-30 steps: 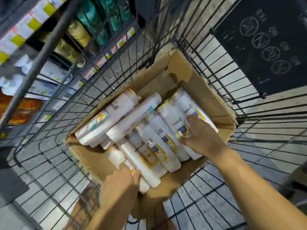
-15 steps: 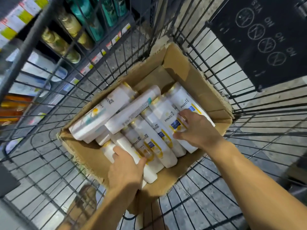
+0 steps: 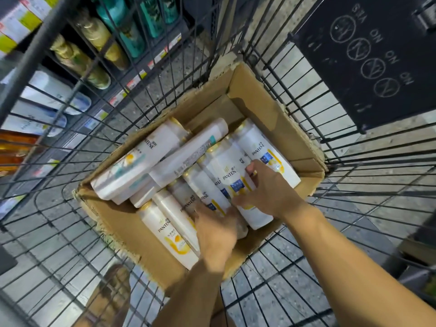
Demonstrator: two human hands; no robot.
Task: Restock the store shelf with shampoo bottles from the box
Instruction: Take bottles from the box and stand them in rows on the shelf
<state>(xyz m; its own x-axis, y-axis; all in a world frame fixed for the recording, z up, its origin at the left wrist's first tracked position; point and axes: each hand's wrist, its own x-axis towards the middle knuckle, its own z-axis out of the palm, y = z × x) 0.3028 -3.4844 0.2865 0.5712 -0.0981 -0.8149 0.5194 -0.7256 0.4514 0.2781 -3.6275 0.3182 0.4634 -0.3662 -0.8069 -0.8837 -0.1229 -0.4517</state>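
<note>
Reaching into the cardboard box [image 3: 271,116] in the wire cart [image 3: 313,166], your right hand [image 3: 266,190] grips one white shampoo bottle [image 3: 238,185]; your blurred left hand's [image 3: 217,230] grip is unclear. About ten bottles lie inside, so restocking the shelf [image 3: 122,93] looks mostly ahead.

Shop — price-tagged shelf [image 3: 132,83], wire cart [image 3: 306,142].

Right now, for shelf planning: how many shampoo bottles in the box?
10 shampoo bottles: four piled diagonally at box left, six in a row under left hand and right hand; others may be hidden.
</note>
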